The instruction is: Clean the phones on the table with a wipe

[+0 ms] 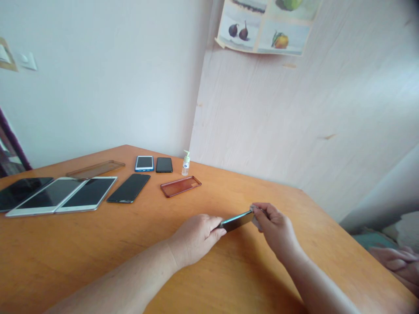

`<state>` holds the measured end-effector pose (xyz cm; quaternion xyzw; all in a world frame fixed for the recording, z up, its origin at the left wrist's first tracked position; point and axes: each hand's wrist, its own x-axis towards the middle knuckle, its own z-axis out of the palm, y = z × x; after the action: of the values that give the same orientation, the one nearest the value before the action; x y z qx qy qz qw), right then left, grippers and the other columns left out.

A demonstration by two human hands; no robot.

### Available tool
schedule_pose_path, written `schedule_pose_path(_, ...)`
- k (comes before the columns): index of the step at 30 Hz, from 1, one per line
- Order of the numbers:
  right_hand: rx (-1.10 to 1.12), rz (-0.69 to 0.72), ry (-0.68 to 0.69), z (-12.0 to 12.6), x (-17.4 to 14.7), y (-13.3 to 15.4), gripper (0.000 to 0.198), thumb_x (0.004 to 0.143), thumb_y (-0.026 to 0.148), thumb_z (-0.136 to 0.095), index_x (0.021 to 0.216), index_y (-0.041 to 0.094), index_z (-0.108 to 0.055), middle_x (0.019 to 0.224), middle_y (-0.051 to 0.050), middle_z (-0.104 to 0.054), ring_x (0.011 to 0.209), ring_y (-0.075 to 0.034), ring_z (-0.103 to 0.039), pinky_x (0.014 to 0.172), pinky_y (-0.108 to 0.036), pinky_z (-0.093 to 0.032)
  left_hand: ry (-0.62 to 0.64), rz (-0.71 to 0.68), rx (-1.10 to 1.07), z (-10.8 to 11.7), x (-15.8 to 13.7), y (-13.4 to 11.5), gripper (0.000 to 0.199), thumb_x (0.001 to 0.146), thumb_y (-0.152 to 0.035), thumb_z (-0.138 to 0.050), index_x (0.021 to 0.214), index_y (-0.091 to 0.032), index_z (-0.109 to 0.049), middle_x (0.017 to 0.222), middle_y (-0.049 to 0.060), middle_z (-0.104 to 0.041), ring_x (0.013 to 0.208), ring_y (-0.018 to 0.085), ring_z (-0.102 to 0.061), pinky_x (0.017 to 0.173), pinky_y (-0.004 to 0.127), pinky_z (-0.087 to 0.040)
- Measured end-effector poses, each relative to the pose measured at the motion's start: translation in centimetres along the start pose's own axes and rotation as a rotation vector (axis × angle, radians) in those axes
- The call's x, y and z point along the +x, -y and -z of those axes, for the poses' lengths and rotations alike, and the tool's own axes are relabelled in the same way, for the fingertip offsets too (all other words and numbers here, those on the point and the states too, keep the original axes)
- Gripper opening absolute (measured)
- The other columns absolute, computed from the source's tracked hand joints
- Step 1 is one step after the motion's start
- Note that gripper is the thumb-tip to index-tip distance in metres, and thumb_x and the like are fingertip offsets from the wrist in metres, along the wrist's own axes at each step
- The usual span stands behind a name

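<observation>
Above the front of the table, a smartphone (236, 221) with a bluish edge is held tilted, seen nearly edge-on. My left hand (199, 237) grips its left end between thumb and fingers. At the other end, my right hand (273, 224) pinches a small whitish wipe or cloth (256, 222) against the phone's edge; most of the wipe is hidden by the fingers. Beyond my hands lies a reddish see-through phone case (181, 186). A small pump bottle (186, 164) with clear liquid stands upright behind that case.
Several devices lie on the wooden table (157, 231) at the left: a black phone (129, 188), a blue-cased phone (144, 163), a dark phone (164, 165) and white tablets (87, 195). A brown clear case (96, 169) lies behind the tablets. Walls stand behind the table.
</observation>
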<state>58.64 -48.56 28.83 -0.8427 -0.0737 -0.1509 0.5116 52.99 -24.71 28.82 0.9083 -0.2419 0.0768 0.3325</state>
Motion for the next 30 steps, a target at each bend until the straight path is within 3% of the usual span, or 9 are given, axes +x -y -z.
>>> schedule_pose_path(4,0.000,0.014,-0.013,0.0,-0.1,-0.3,0.045,0.085,0.058,-0.060,0.102,0.017,-0.069,0.066,-0.001,-0.063,0.056,-0.017,-0.055,0.050,-0.027,-0.044,0.001,0.000,0.005,0.1,0.0,0.0,0.021,0.097,-0.029,-0.048,0.080,-0.020,-0.055,0.076,-0.001,-0.063,0.072,0.015,-0.059,0.064,0.024,-0.038)
schedule_pose_path(9,0.040,0.326,0.300,-2.9,-4.1,3.2,0.028,0.096,0.041,-0.053,0.109,0.022,-0.068,0.086,-0.005,-0.069,0.075,-0.017,-0.062,0.067,-0.028,-0.050,0.008,-0.013,-0.045,0.0,-0.1,-0.1,0.019,0.098,-0.027,-0.048,0.086,-0.020,-0.061,0.081,0.001,-0.067,0.076,0.017,-0.062,0.066,0.025,-0.040)
schedule_pose_path(11,0.014,0.398,0.349,-3.2,-4.5,3.9,0.025,0.096,0.037,-0.052,0.108,0.023,-0.069,0.092,-0.005,-0.070,0.081,-0.018,-0.063,0.074,-0.028,-0.050,0.002,-0.019,-0.064,0.0,-0.1,-0.1,0.019,0.098,-0.026,-0.047,0.088,-0.021,-0.063,0.084,0.002,-0.068,0.079,0.018,-0.063,0.069,0.025,-0.042)
schedule_pose_path(13,-0.002,0.341,0.284,-2.6,-3.7,3.4,0.027,0.095,0.039,-0.053,0.106,0.022,-0.070,0.086,-0.005,-0.070,0.076,-0.017,-0.062,0.070,-0.028,-0.050,-0.005,-0.007,-0.058,0.0,-0.1,-0.1,0.018,0.098,-0.027,-0.047,0.089,-0.021,-0.062,0.085,0.001,-0.068,0.079,0.018,-0.063,0.070,0.025,-0.042)
schedule_pose_path(17,-0.023,0.035,0.008,0.0,-0.1,0.4,0.038,0.087,0.051,-0.059,0.100,0.018,-0.071,0.073,-0.003,-0.067,0.061,-0.017,-0.058,0.051,-0.025,-0.047,0.007,0.010,-0.022,0.0,0.0,-0.1,0.019,0.098,-0.029,-0.047,0.088,-0.021,-0.061,0.083,0.001,-0.066,0.077,0.017,-0.060,0.070,0.025,-0.042)
schedule_pose_path(21,-0.029,-0.002,-0.069,1.0,1.1,-0.9,0.042,0.086,0.053,-0.058,0.101,0.016,-0.071,0.072,-0.004,-0.067,0.058,-0.017,-0.057,0.048,-0.026,-0.046,0.023,0.020,-0.009,0.1,0.0,-0.1,0.022,0.099,-0.032,-0.045,0.090,-0.021,-0.061,0.082,0.001,-0.066,0.077,0.017,-0.060,0.069,0.025,-0.041)
schedule_pose_path(24,0.002,0.073,0.027,-0.8,-1.0,0.7,0.038,0.088,0.051,-0.059,0.103,0.019,-0.071,0.074,-0.003,-0.067,0.064,-0.018,-0.060,0.055,-0.026,-0.049,0.016,0.027,-0.020,0.0,0.0,0.0,0.021,0.098,-0.031,-0.046,0.084,-0.020,-0.059,0.081,0.001,-0.065,0.076,0.017,-0.060,0.067,0.024,-0.041)
schedule_pose_path(27,0.033,0.315,0.261,-2.9,-3.6,3.1,0.028,0.095,0.041,-0.053,0.107,0.022,-0.070,0.086,-0.005,-0.070,0.077,-0.018,-0.064,0.069,-0.027,-0.051,-0.006,-0.004,-0.076,0.0,-0.1,-0.1,0.019,0.098,-0.027,-0.047,0.085,-0.021,-0.059,0.082,0.000,-0.067,0.078,0.017,-0.062,0.069,0.024,-0.041)
schedule_pose_path(30,0.003,0.386,0.307,-3.2,-4.0,3.7,0.025,0.096,0.037,-0.052,0.107,0.023,-0.070,0.090,-0.005,-0.071,0.080,-0.018,-0.064,0.073,-0.027,-0.051,-0.006,-0.018,-0.103,0.1,-0.1,-0.2,0.018,0.098,-0.026,-0.046,0.088,-0.021,-0.060,0.084,0.000,-0.067,0.080,0.016,-0.063,0.071,0.024,-0.041)
